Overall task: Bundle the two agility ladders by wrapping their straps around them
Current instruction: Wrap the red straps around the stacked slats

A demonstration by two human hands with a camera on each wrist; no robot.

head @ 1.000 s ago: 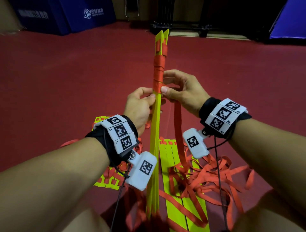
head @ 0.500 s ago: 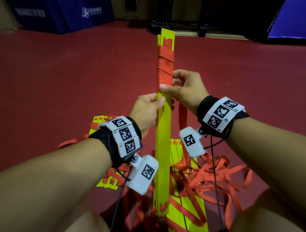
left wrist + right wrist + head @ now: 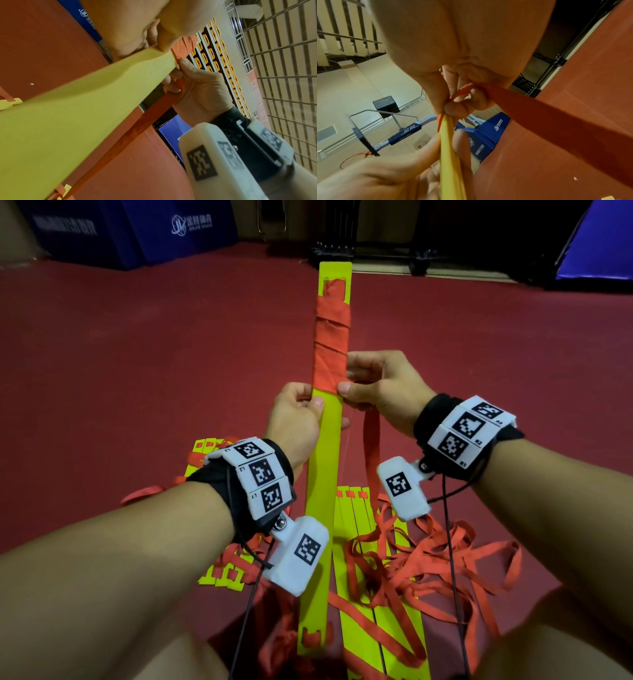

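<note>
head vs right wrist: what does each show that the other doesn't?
Head only: the wrapped strap turns covering the bundle's upper part, the second ladder flat on the floor, and the loose strap pile beside it.

Right wrist only: the strap looped around the curled right fingers, plus a basketball hoop behind.

Both: the yellow rung bundle, left hand gripping it, right hand holding the free strap.

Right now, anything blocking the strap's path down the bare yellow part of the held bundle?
Only the left hand, which grips the yellow rung bundle just below the wrapped red strap. The right hand pinches the strap at the wrap's lower edge. Below the left hand, nothing visible covers it.
</note>
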